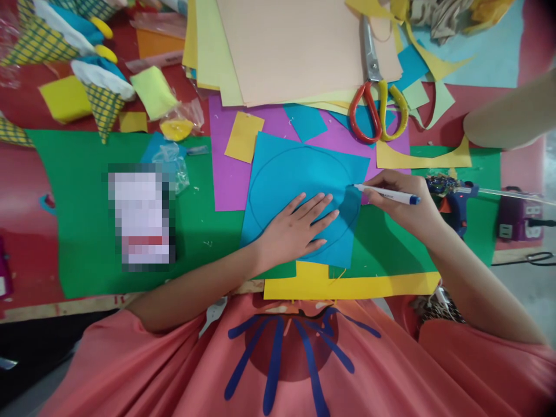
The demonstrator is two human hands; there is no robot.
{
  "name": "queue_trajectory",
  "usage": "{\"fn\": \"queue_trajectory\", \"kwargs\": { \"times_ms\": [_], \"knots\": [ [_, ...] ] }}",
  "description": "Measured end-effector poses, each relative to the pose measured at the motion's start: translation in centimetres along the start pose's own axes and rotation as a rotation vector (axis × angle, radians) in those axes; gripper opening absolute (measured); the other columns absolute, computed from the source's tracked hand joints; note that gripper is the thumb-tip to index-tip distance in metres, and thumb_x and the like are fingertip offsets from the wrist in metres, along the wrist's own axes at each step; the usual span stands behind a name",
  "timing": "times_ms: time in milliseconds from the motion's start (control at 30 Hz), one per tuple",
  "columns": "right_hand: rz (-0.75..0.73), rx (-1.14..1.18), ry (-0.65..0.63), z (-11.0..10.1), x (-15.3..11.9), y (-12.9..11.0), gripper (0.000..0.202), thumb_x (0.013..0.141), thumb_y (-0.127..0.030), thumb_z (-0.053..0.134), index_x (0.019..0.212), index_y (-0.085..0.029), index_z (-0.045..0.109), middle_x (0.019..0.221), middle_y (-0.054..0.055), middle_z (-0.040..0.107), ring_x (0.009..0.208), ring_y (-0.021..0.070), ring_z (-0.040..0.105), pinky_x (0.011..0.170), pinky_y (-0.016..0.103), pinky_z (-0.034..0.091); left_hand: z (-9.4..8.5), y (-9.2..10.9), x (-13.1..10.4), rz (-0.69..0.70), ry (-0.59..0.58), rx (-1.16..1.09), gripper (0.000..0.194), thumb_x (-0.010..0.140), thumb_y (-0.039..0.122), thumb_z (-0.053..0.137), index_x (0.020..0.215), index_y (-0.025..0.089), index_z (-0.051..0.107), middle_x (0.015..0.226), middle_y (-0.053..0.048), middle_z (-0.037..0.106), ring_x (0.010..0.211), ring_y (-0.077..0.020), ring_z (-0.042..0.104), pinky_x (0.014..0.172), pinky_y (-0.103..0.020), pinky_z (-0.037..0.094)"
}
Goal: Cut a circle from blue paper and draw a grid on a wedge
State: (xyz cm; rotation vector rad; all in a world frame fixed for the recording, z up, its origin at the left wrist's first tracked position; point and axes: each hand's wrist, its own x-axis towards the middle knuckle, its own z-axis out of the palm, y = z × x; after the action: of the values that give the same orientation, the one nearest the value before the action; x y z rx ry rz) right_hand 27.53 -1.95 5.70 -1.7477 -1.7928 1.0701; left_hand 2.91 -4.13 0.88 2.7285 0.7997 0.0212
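Coral shirt [182,370] with dark blue streaks filled the near edge. Just past it, a yellow strip [347,286] lay along the front of the counter [26,191]. Blue sheet [299,174] sat at centre, partly over a purple sheet [228,185] and a green sheet [208,260], turned slightly askew. Left hand [299,231] lay flat on it, fingers spread, gripping nothing. Right hand [406,214] had a narrow grip, thumb and fingers pinched on a white marker [386,194], tip at the right side of a rounded outline [304,146]; actual contact couldn't be told. Part of the lower outline was hidden under the left hand, so closure couldn't be confirmed.

Judgement on doing it well: a clean line called for firm, even pressure from the left palm, light marker pressure, one smooth stroke. Fingers were best kept inside the curve, clear of wet ink. Layered edges underneath could have bumped the tip; sheet slip was the main risk. Scissors [373,72] lay beyond the sheet, glue gun [456,202] to its right.
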Motion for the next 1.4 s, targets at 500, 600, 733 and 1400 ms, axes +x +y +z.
{"fn": "queue_trajectory", "kwargs": {
  "times_ms": [500,600,733,1400],
  "knots": [
    [0.043,-0.048,-0.102,-0.4,-2.1,0.3,0.029,0.084,-0.046,0.065,0.079,-0.017,0.066,0.065,0.002,0.063,0.053,0.0107,0.050,0.047,0.024,0.033,-0.1,-0.1,0.1,-0.002,-0.020,-0.001,0.061,0.097,0.046,0.045,0.151,0.020,0.031,0.160,-0.014,0.023,0.148,-0.0281,0.024,0.119,-0.050,0.023],
    [0.080,-0.001,-0.135,-0.7,-2.2,-0.2,0.026,0.081,-0.040,0.067,0.077,-0.015,0.067,0.063,0.002,0.064,0.053,0.0104,0.049,0.046,0.024,0.032,-0.1,0.0,0.1,-0.002,-0.013,-0.001,0.061,0.097,0.046,0.044,0.151,0.020,0.031,0.160,-0.014,0.024,0.148,-0.0281,0.024,0.119,-0.049,0.023],
    [0.086,0.096,0.005,-2.5,-2.2,-1.5,0.012,0.072,-0.030,0.071,0.068,-0.019,0.068,0.059,0.001,0.065,0.051,0.0106,0.050,0.045,0.024,0.033,0.1,0.0,0.1,-0.010,0.019,-0.010,0.060,0.097,0.047,0.046,0.150,0.021,0.035,0.159,-0.014,0.026,0.147,-0.0284,0.027,0.118,-0.049,0.025],
    [-0.052,0.320,0.103,3.3,4.2,-1.2,0.014,0.080,-0.034,0.067,0.075,-0.021,0.063,0.067,0.002,0.065,0.058,0.0163,0.064,0.055,0.032,0.055,-1.4,-2.3,0.3,-0.300,0.031,-0.027,0.052,0.099,0.037,0.038,0.148,0.019,0.040,0.157,-0.011,0.033,0.145,-0.0296,0.031,0.118,-0.055,0.024]
  ]
}}
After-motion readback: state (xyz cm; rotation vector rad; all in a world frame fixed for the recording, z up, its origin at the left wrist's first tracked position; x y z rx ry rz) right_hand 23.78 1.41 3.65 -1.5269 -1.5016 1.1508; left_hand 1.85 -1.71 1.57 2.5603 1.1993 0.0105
